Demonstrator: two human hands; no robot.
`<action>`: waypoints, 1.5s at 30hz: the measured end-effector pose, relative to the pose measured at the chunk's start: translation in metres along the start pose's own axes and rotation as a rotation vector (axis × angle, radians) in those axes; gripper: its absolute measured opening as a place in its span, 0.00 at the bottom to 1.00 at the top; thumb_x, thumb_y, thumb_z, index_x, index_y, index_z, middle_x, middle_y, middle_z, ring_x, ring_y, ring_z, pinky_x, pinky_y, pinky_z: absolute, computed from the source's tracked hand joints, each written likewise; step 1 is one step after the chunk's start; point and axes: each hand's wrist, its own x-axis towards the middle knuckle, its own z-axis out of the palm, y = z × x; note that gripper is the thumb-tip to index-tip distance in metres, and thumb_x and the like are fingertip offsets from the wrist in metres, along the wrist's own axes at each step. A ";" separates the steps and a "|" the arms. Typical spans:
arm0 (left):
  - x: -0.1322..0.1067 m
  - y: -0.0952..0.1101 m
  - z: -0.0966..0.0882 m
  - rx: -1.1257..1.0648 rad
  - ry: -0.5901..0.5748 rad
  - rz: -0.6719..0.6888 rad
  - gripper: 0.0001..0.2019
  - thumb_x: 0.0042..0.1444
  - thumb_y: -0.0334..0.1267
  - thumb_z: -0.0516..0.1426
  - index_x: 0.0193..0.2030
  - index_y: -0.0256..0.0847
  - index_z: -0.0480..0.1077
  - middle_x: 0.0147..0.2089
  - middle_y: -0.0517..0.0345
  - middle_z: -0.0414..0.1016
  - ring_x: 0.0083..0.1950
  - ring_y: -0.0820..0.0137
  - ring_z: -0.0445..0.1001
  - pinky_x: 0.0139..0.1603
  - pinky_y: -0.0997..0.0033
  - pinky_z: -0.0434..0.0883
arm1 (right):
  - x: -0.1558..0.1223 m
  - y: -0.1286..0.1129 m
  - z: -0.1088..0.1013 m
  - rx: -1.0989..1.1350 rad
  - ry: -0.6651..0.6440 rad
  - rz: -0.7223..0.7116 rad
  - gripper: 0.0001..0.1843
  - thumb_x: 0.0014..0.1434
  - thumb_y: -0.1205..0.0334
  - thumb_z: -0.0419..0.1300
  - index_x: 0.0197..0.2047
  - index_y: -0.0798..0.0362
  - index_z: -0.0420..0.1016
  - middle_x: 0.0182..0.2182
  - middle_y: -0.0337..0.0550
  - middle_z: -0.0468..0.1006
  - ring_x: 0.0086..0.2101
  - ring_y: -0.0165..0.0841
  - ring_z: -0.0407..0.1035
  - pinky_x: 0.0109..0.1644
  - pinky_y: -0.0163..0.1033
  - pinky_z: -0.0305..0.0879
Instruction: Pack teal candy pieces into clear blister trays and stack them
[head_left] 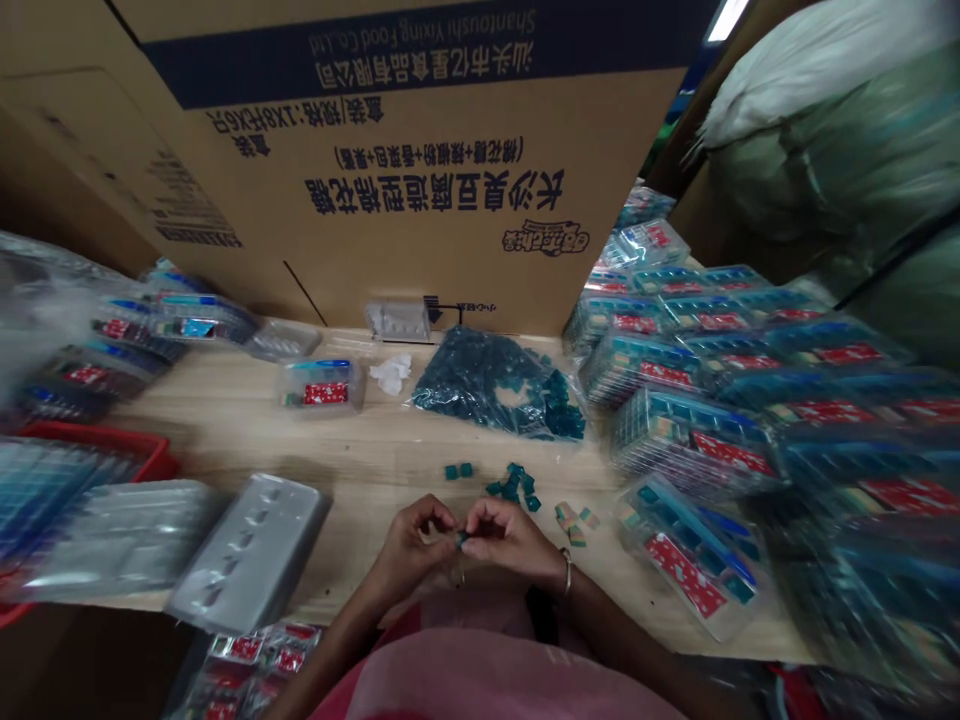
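My left hand (421, 540) and my right hand (504, 535) meet at the table's front edge, thumbs and fingertips pinched together. Between them is a small dark teal piece (461, 539), mostly covered by the fingers. Just beyond the hands lie two teal square pieces (458, 471) and a loose heap of teal pieces (514, 486). To the right of my right hand are several small striped beige-and-green pieces (576, 522). Farther back lies a clear plastic bag (480, 385) filled with teal pieces, some spilling at its right end.
A large cardboard box (420, 200) stands at the back. Filled clear trays (690, 440) are stacked on the right, with one tray (690, 560) nearer me. Grey plastic trays (251, 545) and a red basket (161, 455) are left. A small filled box (322, 388) sits behind.
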 end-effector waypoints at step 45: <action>0.030 -0.015 0.003 0.355 0.058 0.262 0.10 0.49 0.31 0.57 0.40 0.40 0.71 0.39 0.52 0.74 0.39 0.67 0.72 0.42 0.66 0.70 | -0.029 -0.019 -0.041 -0.792 0.301 0.045 0.07 0.48 0.71 0.56 0.33 0.52 0.68 0.29 0.39 0.73 0.28 0.30 0.66 0.34 0.34 0.60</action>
